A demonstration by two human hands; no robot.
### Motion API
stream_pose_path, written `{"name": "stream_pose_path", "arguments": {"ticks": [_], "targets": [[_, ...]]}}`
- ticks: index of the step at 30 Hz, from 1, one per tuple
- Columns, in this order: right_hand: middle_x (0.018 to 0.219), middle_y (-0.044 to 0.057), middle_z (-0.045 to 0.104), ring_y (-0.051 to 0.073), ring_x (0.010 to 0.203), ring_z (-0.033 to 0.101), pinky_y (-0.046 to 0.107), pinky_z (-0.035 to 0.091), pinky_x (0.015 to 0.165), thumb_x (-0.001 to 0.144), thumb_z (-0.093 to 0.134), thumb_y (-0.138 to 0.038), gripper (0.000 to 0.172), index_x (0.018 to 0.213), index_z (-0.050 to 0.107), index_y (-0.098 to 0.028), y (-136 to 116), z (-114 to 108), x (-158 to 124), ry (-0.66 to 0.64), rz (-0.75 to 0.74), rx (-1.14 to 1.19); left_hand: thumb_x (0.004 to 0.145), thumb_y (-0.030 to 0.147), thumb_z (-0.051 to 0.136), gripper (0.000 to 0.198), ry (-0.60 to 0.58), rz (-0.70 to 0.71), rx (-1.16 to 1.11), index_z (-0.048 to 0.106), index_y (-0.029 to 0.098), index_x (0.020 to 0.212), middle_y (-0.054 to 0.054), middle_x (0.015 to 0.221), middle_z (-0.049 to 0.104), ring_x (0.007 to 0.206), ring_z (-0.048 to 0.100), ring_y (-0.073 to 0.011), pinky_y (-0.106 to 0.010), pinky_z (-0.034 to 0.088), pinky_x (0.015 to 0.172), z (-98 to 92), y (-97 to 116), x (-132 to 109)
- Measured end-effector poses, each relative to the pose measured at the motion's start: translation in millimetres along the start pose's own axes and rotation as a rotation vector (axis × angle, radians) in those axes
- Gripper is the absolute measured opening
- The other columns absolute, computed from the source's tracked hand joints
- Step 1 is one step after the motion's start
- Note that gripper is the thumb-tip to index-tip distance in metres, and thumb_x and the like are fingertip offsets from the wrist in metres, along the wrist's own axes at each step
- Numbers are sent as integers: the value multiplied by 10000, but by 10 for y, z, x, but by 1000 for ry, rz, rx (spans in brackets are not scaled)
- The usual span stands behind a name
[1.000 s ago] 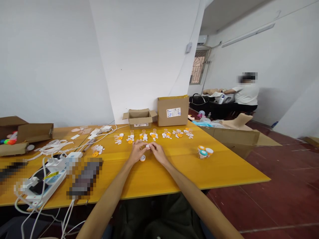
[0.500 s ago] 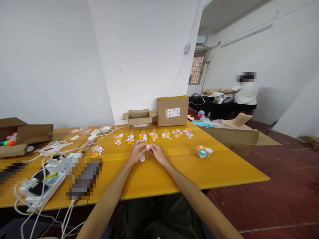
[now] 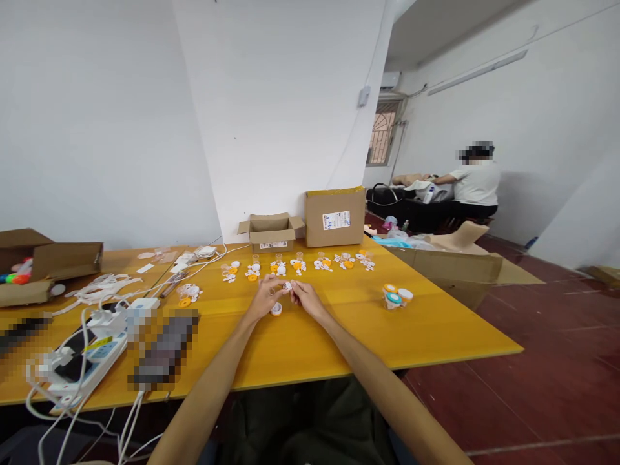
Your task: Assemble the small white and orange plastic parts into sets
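My left hand and my right hand meet above the yellow table, fingers pinched round a small white plastic part with dark holes or marks. Both hands are closed on it. Just below my left fingers a small round container with a white rim stands on the table. Beyond my hands lies a row of small piles, each with white pieces, orange rings and clear cups, such as this pile of parts. The exact kind of the held part is too small to make out.
To the right stand several capped jars with orange, teal and white lids. A power strip with cables lies at left, beside a dark blurred device. Cardboard boxes line the wall. A person sits at the far right.
The white part has turned slightly between my fingers, and my hands have stayed in nearly the same place. The far person's arm has shifted a little.
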State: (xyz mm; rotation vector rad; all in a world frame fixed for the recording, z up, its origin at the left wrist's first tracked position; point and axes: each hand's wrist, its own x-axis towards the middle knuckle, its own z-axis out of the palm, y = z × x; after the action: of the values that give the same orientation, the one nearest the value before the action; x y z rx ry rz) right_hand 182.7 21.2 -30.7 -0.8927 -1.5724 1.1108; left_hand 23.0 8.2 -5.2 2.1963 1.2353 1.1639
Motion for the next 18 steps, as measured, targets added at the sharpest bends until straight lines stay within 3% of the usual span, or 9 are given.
{"name": "stream_pose_path", "arguments": {"ticks": [18], "targets": [[472,-14,520,120,441,479,247,396,468,752,465,-763,584,555,514,-215,-86,50,-43,94,20,17,932,287,538,156,41,172,295,685,250,900,-39,889,706,1030,543,-245,-377,362,913,12,43,-45]]}}
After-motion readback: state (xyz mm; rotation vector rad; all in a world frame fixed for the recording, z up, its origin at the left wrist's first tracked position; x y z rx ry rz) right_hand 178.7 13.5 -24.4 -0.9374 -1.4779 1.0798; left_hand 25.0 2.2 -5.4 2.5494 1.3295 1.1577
